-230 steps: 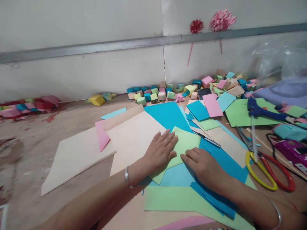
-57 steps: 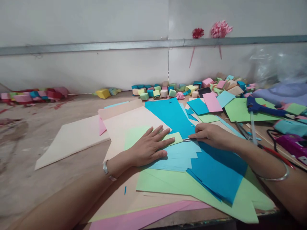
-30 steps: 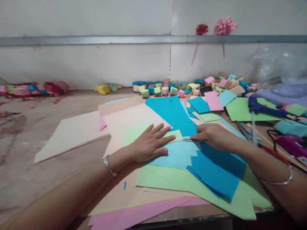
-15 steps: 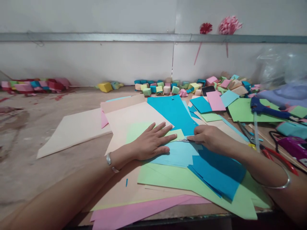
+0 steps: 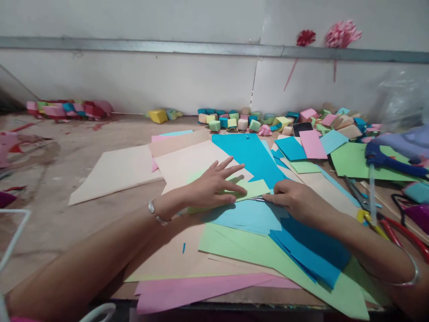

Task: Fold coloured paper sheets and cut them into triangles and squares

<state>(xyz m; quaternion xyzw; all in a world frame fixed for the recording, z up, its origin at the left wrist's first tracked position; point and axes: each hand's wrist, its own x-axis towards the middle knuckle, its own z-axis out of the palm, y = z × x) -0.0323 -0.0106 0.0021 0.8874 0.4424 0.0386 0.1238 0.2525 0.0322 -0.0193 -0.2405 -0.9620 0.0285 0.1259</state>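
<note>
My left hand [image 5: 214,184] lies on a light green paper sheet [image 5: 251,188], its fingers spread and partly lifted. My right hand [image 5: 295,202] is closed around a thin metal blade [image 5: 259,198], whose tip points left along the green sheet's near edge. Under the green sheet lie a light blue sheet [image 5: 248,215] and dark blue sheets [image 5: 311,250]. Peach paper [image 5: 187,163] sits beneath my left hand. Both wrists wear silver bangles.
Folded paper cubes [image 5: 234,121] line the wall. Scissors with yellow and red handles [image 5: 382,219] and a blue glue gun [image 5: 389,158] lie at the right. Pink and green sheets [image 5: 214,286] overhang the table's near edge. Paper flowers [image 5: 338,33] hang on the wall.
Since a second ago my left fingers have lifted and spread on the green sheet. The right hand with the blade has crept slightly left along the edge. The camera has shifted left.
</note>
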